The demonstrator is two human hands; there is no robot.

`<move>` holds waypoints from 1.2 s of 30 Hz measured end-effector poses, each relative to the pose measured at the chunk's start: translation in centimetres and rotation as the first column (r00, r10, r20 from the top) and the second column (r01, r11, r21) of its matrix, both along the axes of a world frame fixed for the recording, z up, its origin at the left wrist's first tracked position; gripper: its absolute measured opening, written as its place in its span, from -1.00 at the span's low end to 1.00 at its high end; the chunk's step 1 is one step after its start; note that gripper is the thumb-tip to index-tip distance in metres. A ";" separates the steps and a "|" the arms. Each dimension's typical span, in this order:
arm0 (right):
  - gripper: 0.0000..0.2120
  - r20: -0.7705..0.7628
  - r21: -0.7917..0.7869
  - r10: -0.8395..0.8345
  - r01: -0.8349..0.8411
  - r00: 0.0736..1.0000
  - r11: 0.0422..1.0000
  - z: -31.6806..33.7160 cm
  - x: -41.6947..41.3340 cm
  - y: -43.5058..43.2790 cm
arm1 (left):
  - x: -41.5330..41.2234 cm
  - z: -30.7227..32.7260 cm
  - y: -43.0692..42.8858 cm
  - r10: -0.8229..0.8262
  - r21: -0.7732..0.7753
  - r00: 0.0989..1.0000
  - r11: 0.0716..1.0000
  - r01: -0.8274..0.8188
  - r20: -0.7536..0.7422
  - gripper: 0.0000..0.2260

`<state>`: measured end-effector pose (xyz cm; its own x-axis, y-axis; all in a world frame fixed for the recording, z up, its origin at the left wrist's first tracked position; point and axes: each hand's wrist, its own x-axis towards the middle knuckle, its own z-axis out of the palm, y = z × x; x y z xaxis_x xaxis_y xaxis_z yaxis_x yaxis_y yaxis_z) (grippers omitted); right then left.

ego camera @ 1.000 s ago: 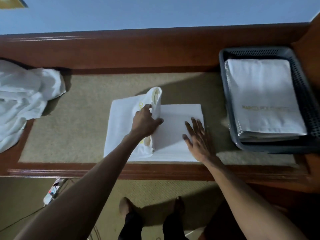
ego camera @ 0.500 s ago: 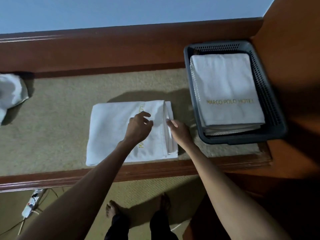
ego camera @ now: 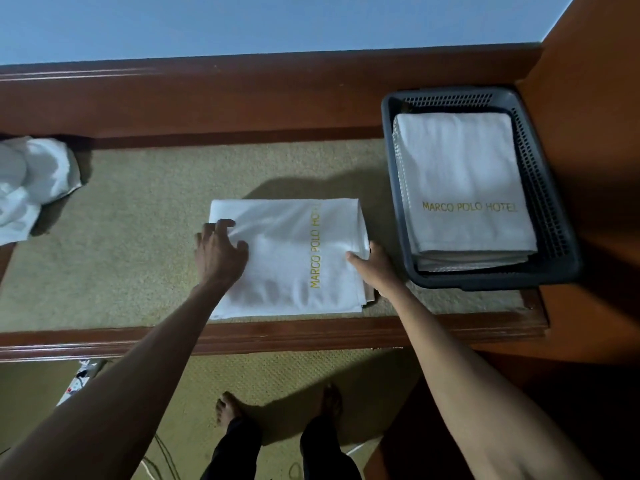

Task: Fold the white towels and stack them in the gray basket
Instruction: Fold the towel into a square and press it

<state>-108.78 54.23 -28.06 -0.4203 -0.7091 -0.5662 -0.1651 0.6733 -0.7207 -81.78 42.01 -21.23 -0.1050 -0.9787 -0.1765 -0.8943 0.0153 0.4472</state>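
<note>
A folded white towel (ego camera: 291, 258) with gold "MARCO POLO HOTEL" lettering lies on the beige mat near the front ledge. My left hand (ego camera: 220, 252) grips its left edge, with the cloth wrinkling under the curled fingers. My right hand (ego camera: 372, 268) holds the right edge: the thumb lies on top and the fingers are hidden under the layers. The gray basket (ego camera: 491, 280) stands just to the right, with a stack of folded white towels (ego camera: 464, 181) inside.
A heap of unfolded white towels (ego camera: 31, 181) lies at the far left of the mat. A raised wooden rail runs behind the mat and a wooden ledge (ego camera: 277, 336) in front. A wooden panel rises right of the basket. My feet and cables are on the floor below.
My left hand slid from the towel's middle to its left edge and took hold. My right hand closed its thumb over the right edge.
</note>
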 end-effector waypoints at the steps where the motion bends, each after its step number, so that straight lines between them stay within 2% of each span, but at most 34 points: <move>1: -0.38 0.009 -0.008 -0.021 0.021 1.000 1.000 0.0 0.1 0.1 | 0.4 -0.2 0.1 0.024 0.023 0.999 0.999 -0.024 0.027 -0.53; 4: -0.40 -0.048 -0.038 -0.061 0.059 0.997 0.998 0.1 0.8 0.4 | 1.3 0.1 0.4 0.114 0.140 0.993 0.983 -0.117 0.034 -0.33; 6: -0.52 -0.233 -0.130 -0.120 0.091 0.965 0.987 0.4 1.4 0.2 | 2.7 -0.5 0.0 0.204 0.272 0.979 0.941 -0.199 0.008 -0.20; 8: -0.59 -0.492 -0.205 -0.158 0.062 0.856 0.977 1.3 2.5 -0.2 | 4.0 -0.4 -0.3 0.307 0.454 0.950 0.855 -0.251 -0.054 -0.12; 10: -0.63 -0.662 -0.260 -0.171 -0.009 0.730 0.965 2.1 3.8 -1.1 | 5.4 -0.2 0.0 0.374 0.611 0.913 0.765 -0.205 -0.161 -0.30; 12: -0.67 -0.671 -0.326 -0.158 -0.097 0.724 0.940 2.5 5.1 -2.6 | 6.4 0.5 0.6 0.381 0.728 0.899 0.677 -0.112 -0.215 -0.49; 15: -0.70 -0.614 -0.374 -0.099 -0.178 0.783 0.910 3.3 6.9 -5.4 | 8.2 0.6 0.7 0.334 0.793 0.895 0.608 0.035 -0.295 -0.33; 17: -0.74 -0.588 -0.365 -0.029 -0.232 0.808 0.902 3.3 7.9 -7.2 | 8.7 0.4 0.5 0.325 0.820 0.855 0.543 0.181 -0.404 -0.43; 20: -0.76 -0.576 -0.315 0.114 -0.349 0.809 0.883 3.3 9.3 -9.8 | 8.9 0.1 0.2 0.325 0.845 0.833 0.458 0.275 -0.447 -0.56; 23: -0.74 -0.585 -0.281 0.201 -0.429 0.786 0.858 3.6 10.8 -12.4 | 9.6 -0.2 -1.5 0.253 0.803 0.812 0.464 0.374 -0.525 -0.59; 25: -0.72 -0.581 -0.255 0.234 -0.447 0.780 0.858 3.7 11.6 -13.9 | 10.4 0.2 -3.8 0.179 0.807 0.852 0.461 0.369 -0.492 -0.60; 28: -0.69 -0.558 -0.260 0.216 -0.416 0.801 0.871 3.8 12.3 -15.9 | 11.6 0.9 -8.6 0.014 0.784 0.914 0.520 0.340 -0.406 -0.59; 30: -0.72 -0.567 -0.253 0.208 -0.409 0.797 0.877 3.7 12.4 -17.3 | 12.0 1.5 -12.2 -0.013 0.748 0.940 0.602 0.280 -0.341 -0.61; 32: -0.74 -0.587 -0.262 0.183 -0.399 0.789 0.879 3.6 12.5 -18.9 | 12.0 1.8 -16.0 0.029 0.672 0.956 0.717 0.183 -0.291 -0.64; 36: -0.71 -0.605 -0.270 0.099 -0.321 0.790 0.908 3.5 12.7 -21.5 | 10.1 1.3 -22.7 0.053 0.440 0.941 0.892 0.106 -0.334 -0.43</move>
